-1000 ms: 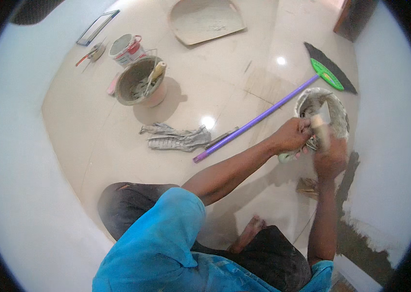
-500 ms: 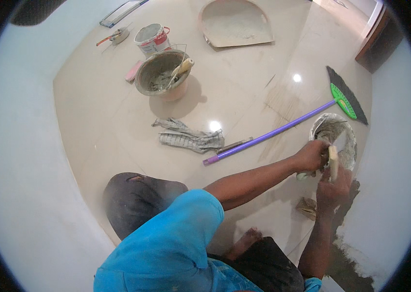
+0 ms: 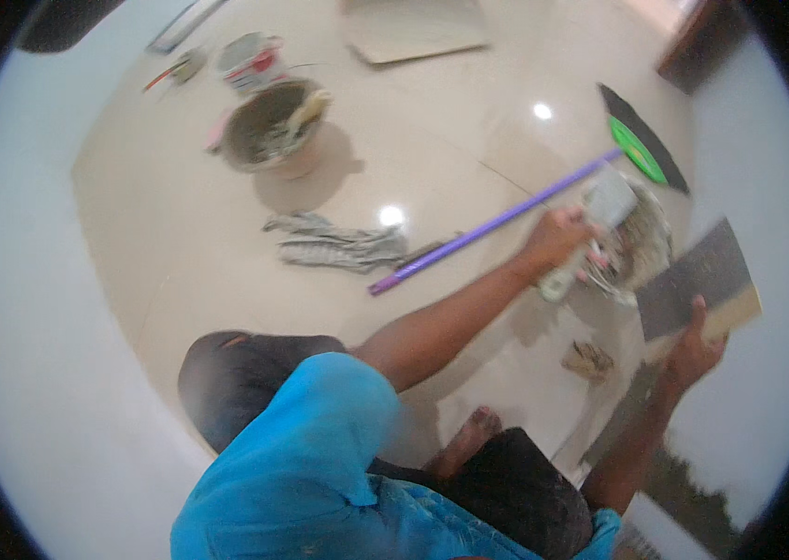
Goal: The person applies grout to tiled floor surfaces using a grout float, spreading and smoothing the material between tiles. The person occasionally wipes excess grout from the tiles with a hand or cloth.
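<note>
My left hand (image 3: pixel 558 241) is closed round the pale green handle of a putty knife (image 3: pixel 611 198). Its broad blade, coated in grey, points up over a round white bucket (image 3: pixel 660 247) with grey paste smeared inside. To the right of this bucket, my right hand (image 3: pixel 693 355) grips a wide filling knife (image 3: pixel 696 285) by its yellowish back edge. The thumb lies on its dark flat blade, which is tilted toward the white wall. Nearest to my right hand on the floor is a small crumpled brown piece (image 3: pixel 588 360).
A broom (image 3: pixel 506 219) with a purple stick lies beyond my left arm, near a grey rag (image 3: pixel 338 247). Farther left stand a mortar bucket (image 3: pixel 287 168) with a tool in it and a white-and-red pail (image 3: pixel 250 65). A dustpan-shaped tray (image 3: pixel 413 42) lies at the back.
My hands have moved apart. The right has swung the wide filling knife away from the bucket toward the wall; the left now shows the putty knife raised above the bucket. The view has shifted.
</note>
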A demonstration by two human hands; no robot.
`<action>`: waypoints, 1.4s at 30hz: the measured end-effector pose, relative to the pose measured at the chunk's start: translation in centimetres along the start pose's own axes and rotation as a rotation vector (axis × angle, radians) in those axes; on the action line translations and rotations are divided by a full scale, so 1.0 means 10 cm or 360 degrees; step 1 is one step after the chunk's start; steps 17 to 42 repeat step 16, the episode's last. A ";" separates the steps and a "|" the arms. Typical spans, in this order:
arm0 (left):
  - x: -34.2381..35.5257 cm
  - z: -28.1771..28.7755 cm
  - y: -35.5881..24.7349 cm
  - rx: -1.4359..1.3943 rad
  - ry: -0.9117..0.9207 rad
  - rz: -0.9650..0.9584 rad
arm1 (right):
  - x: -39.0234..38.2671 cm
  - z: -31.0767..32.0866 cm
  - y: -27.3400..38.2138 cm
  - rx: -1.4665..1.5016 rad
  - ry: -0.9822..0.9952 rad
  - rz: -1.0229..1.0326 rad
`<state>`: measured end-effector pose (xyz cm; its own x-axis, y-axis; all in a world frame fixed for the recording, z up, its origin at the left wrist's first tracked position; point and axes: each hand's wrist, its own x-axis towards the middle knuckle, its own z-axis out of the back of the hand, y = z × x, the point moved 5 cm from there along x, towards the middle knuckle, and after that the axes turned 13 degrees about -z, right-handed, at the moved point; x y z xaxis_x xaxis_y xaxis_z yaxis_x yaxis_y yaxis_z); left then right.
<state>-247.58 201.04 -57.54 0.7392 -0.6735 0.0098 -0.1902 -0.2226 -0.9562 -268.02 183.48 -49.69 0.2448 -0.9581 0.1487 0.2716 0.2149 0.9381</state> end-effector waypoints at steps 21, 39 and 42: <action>-0.12 0.29 0.20 -0.0321 -0.0066 0.0091 | -0.75 -0.23 -0.96 -0.0192 0.0972 -0.0722; -0.12 0.29 0.20 -0.0321 -0.0066 0.0091 | -0.75 -0.23 -0.96 -0.0192 0.0972 -0.0722; -0.12 0.29 0.20 -0.0321 -0.0066 0.0091 | -0.75 -0.23 -0.96 -0.0192 0.0972 -0.0722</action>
